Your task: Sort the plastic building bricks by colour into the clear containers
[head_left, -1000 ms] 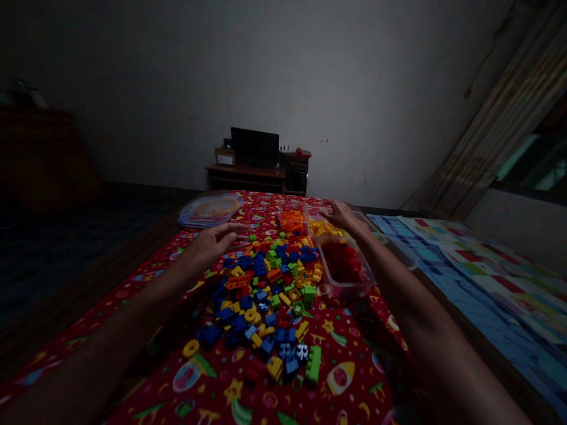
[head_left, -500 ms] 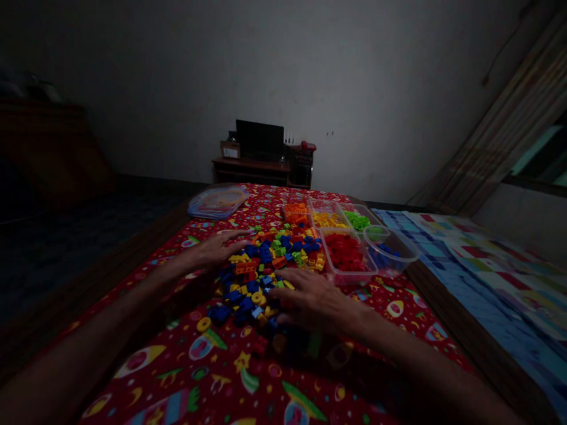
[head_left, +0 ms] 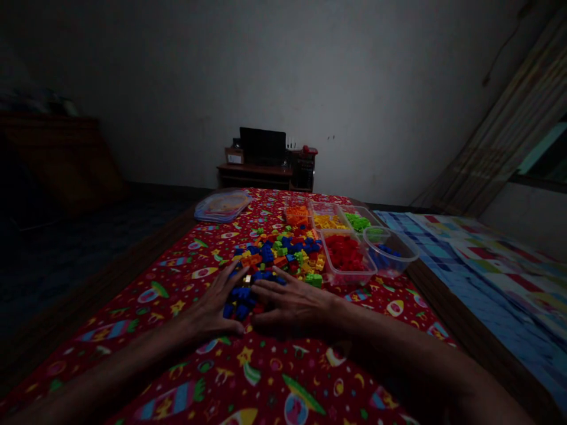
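A heap of small plastic building bricks [head_left: 279, 260] in blue, yellow, green, orange and red lies on a red patterned cloth [head_left: 186, 283]. My left hand [head_left: 212, 307] and my right hand [head_left: 292, 304] lie flat on the cloth at the near end of the heap, fingers spread and pointing away from me. They flank a few blue bricks [head_left: 241, 298] between them. Neither hand holds anything.
Clear tubs stand right of the heap: red bricks [head_left: 345, 255], yellow [head_left: 328, 219], orange [head_left: 296, 213], green [head_left: 359, 221], and a round bowl of blue [head_left: 390, 251]. A clear lid [head_left: 221, 205] lies far left. A checked mat [head_left: 487, 277] lies to the right. A low cabinet with a screen [head_left: 263, 156] stands at the wall.
My right hand came back from the far tubs to the near end of the heap. My left hand slid toward me. Both now lie close together, and the loose bricks are bunched tighter.
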Motion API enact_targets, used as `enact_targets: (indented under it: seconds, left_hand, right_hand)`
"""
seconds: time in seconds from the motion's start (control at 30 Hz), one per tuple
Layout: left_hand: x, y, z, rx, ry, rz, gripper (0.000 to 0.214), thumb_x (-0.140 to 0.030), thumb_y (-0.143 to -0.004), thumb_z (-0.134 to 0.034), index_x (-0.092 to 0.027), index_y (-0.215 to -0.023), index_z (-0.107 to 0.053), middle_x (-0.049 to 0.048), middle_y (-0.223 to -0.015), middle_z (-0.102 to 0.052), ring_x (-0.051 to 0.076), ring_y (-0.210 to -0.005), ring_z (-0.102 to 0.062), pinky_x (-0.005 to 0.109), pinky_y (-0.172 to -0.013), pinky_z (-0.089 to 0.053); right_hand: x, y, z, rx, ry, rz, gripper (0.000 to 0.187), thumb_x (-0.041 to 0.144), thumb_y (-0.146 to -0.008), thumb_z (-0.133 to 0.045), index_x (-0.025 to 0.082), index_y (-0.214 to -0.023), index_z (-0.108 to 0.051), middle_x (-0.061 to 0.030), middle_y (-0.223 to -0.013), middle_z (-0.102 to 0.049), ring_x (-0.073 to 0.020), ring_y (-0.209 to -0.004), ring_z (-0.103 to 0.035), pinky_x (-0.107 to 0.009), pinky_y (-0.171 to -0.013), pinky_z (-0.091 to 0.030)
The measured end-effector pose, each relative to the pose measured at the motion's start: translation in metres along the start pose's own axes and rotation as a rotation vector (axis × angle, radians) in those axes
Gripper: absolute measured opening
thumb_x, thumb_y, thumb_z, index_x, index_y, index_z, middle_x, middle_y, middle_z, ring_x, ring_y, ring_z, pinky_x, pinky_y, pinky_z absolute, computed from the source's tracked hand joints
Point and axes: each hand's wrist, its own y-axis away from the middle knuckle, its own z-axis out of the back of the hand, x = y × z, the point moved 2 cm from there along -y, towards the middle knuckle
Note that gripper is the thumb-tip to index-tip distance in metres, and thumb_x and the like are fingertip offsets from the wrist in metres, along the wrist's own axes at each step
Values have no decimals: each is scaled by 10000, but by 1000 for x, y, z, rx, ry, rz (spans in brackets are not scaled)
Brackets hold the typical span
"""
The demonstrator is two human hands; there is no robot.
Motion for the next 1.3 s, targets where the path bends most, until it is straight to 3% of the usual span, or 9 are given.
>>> enact_targets:
  seconds: [0.2,0.37,0.57,0.7,0.83,0.93,1.03,1.17,1.3]
  left_hand:
    - [-28,-41,1,-105,50,76,862,-491,-715,-654,-272,-1443,-247,147,-1502,-207,383,-1373,-206,549,-1070,-284]
    - [-46,-81,7,-173,115,61,712,-434,-780,-606,-243,-1403,-320,128,-1445,-328,319,-1350,-279,496,-1084,-287]
    - [-63,-129,21,-236,258,39,622,-469,-826,-541,-201,-1368,-394,113,-1360,-481,278,-1258,-434,446,-1068,-328]
    - [-57,-139,42,-264,378,14,487,-493,-920,-329,-193,-1183,-607,82,-1284,-574,239,-1223,-484,385,-1062,-350]
    - [-24,-135,62,-247,439,126,601,-632,-842,-374,-166,-1067,-681,90,-1165,-661,262,-1077,-596,381,-937,-472]
    - [0,-131,70,-189,381,206,649,-698,-748,-452,-167,-1023,-707,85,-1036,-718,274,-967,-644,376,-876,-501]
    - [12,-129,67,1,317,202,621,-683,-689,-529,-198,-1031,-711,62,-1057,-718,275,-986,-639,341,-866,-496]
    - [8,-126,61,279,240,115,506,-540,-711,-591,-256,-1122,-669,22,-1140,-688,247,-1036,-618,311,-903,-463]
    - [-6,-123,64,347,168,119,475,-434,-714,-609,-235,-1143,-653,32,-1139,-683,236,-1014,-619,297,-893,-457]
  right_hand:
    - [-40,-7,-8,-118,-2,-232,307,275,-928,-448,239,-1228,-502,-140,-1435,-363,-258,-1343,-302,-504,-1074,-264]
    - [-85,2,-17,-263,-164,-567,202,224,-891,-504,166,-1060,-599,-160,-1250,-540,-235,-1167,-486,-412,-966,-398]
    - [-106,19,-7,-491,-399,-749,204,150,-865,-495,162,-1007,-642,-97,-994,-671,-191,-930,-609,-309,-813,-451]
    - [-105,29,10,-574,-416,-870,229,136,-855,-483,171,-974,-676,-81,-947,-698,-182,-842,-639,-286,-747,-455]
    - [-102,36,20,-535,-392,-917,221,86,-810,-513,167,-912,-690,-45,-795,-694,-148,-693,-623,-238,-646,-427]
    - [-102,36,16,-475,-387,-913,213,68,-792,-536,154,-924,-680,-48,-767,-689,-137,-658,-610,-225,-620,-415]
    - [-101,29,8,-450,-382,-852,241,83,-816,-532,151,-1011,-656,-79,-887,-695,-166,-781,-631,-254,-690,-443]
    - [-96,8,-2,-370,-316,-712,334,116,-858,-497,170,-1178,-574,-120,-1159,-602,-197,-1042,-560,-293,-836,-432]
    - [-87,-9,-12,-181,-244,-686,240,118,-862,-481,181,-1062,-597,-83,-1010,-607,-176,-900,-552,-263,-735,-413]
